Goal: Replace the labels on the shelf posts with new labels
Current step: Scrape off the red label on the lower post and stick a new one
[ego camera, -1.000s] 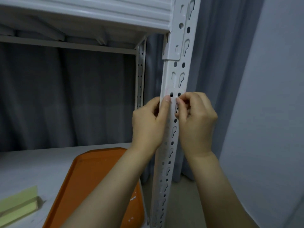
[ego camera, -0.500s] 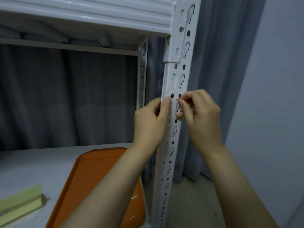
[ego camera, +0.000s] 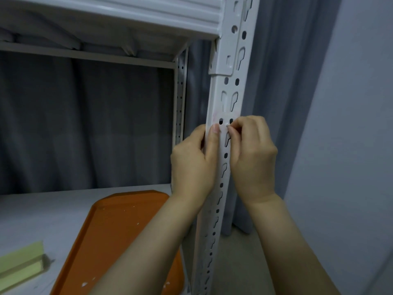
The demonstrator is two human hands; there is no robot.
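counts: two hands, two posts, one label, one tray, one pad
left hand (ego camera: 191, 165): curled round the front shelf post (ego camera: 217, 99), thumb flat on its face
right hand (ego camera: 253, 158): thumb and forefinger nip a lifted scrap of the label (ego camera: 221, 129)
label: on the front post's face between both thumbs, just under two round holes; pale, thin, faint pink smear above
rear post (ego camera: 180, 99): grey, perforated
shelf (ego camera: 42, 213): white, bearing an orange tray (ego camera: 119, 231) flecked with white scraps and a yellow-green pad (ego camera: 19, 267)
room: grey curtain (ego camera: 85, 124) behind, plain wall (ego camera: 350, 145) right
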